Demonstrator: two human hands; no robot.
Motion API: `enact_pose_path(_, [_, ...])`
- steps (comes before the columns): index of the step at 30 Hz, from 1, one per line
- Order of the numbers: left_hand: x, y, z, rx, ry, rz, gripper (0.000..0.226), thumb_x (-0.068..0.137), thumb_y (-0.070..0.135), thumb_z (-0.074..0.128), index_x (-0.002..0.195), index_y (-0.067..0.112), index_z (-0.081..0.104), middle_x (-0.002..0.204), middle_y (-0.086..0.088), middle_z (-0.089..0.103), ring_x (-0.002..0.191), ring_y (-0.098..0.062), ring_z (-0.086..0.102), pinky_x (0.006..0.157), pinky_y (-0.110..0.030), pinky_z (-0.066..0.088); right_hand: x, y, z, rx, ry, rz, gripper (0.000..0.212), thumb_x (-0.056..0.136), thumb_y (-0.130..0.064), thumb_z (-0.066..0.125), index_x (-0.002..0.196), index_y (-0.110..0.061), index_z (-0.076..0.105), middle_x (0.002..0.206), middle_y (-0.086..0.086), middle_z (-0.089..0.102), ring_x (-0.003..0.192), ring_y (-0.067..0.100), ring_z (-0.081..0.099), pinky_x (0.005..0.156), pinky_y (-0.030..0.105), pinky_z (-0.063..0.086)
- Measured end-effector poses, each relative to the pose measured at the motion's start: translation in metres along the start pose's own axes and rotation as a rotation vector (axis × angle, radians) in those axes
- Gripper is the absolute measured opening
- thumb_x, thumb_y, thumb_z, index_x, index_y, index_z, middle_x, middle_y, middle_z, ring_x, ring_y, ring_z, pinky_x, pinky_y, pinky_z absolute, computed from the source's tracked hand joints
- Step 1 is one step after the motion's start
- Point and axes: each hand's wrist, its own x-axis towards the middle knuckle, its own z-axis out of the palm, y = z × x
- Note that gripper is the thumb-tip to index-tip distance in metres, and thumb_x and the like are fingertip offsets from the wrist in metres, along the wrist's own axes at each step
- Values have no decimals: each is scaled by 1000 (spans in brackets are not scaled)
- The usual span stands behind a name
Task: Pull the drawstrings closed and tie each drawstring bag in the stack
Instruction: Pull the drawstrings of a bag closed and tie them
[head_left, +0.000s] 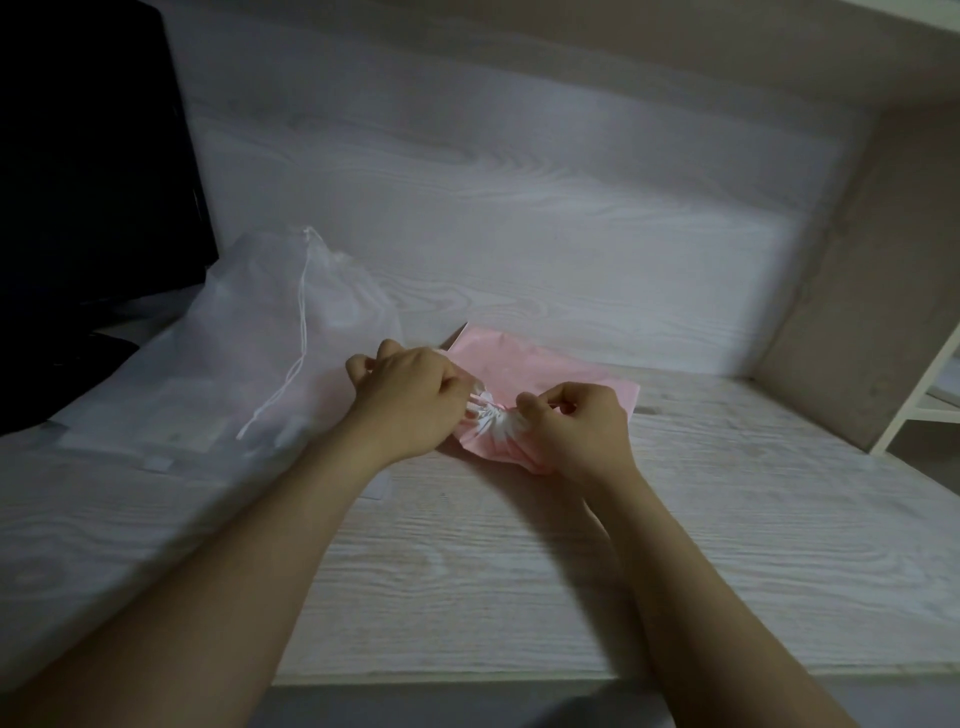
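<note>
I am counting two bare hands, one left hand and one right hand, both showing over one pale wood-grain desk. Two drawstring bags are lying in sight: one pink drawstring bag and one translucent white drawstring bag. One white drawstring is trailing down the white bag. Flat pale layers are lying beneath it, and I am not managing to count them. One black object is standing at the left edge.
</note>
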Motion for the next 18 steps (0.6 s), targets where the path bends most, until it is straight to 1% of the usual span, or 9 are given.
enact_pose_path(2, [-3,4,-2,46,0,0,41,100,28,47,59,29,50,79,15,47,109,-27,47,96,-43,29,0,0,-1,-37,36,-19,22,78,-39,73,60,-27,69,67,-14,69,80,18,67,86,45,56])
enact_pose_path(4, [-6,10,-3,13,12,-14,42,100,31,50,58,26,56,73,12,49,101,-29,52,91,-43,33,-1,-2,-2,-85,65,-49,21,72,-46,66,59,-30,67,69,-16,69,89,24,68,90,48,54])
enact_pose_path(6, [-5,11,-5,-165,-10,-76,43,97,35,56,56,38,66,62,9,56,84,-31,60,82,-42,46,-2,-3,-1,-109,70,-64,20,68,-49,62,58,-32,65,67,-17,68,91,27,67,90,48,54])
enact_pose_path(8, [-2,9,-7,-457,-4,-116,34,88,37,58,66,19,75,60,-1,65,75,-39,67,66,-51,61,-2,-4,0,-113,52,-64,21,67,-49,62,58,-31,66,65,-17,67,89,27,67,89,48,55])
enact_pose_path(10, [3,7,-8,-659,11,-121,41,82,39,60,79,1,76,75,-17,73,79,-37,73,75,-49,64,-2,-3,1,-119,31,-62,22,66,-50,64,60,-29,68,66,-15,68,87,26,68,86,48,56])
enact_pose_path(12, [2,11,-7,-820,-34,-107,28,87,26,67,78,2,79,74,-13,74,75,-23,72,80,-35,58,-2,-1,2,-132,11,-77,21,70,-46,69,63,-27,71,68,-12,70,84,24,68,84,45,56])
enact_pose_path(13, [1,16,-7,-889,-63,-97,25,90,20,67,77,4,80,74,-13,72,75,-19,71,80,-33,56,-2,0,2,-141,1,-89,19,73,-42,73,66,-25,73,69,-12,71,81,20,68,81,41,56])
enact_pose_path(16, [-2,23,-4,-1131,-153,-77,32,98,11,60,70,1,72,77,-22,69,96,-32,77,90,-40,59,-2,-1,1,-133,-33,-147,15,80,-33,78,72,-20,78,66,-13,68,67,6,61,71,29,47])
enact_pose_path(18, [-3,25,-2,-1247,-189,-88,37,101,9,57,65,6,62,71,-16,64,90,-34,77,87,-41,58,-4,-1,0,-135,-49,-176,16,80,-34,80,72,-20,78,62,-15,64,62,0,57,67,25,40])
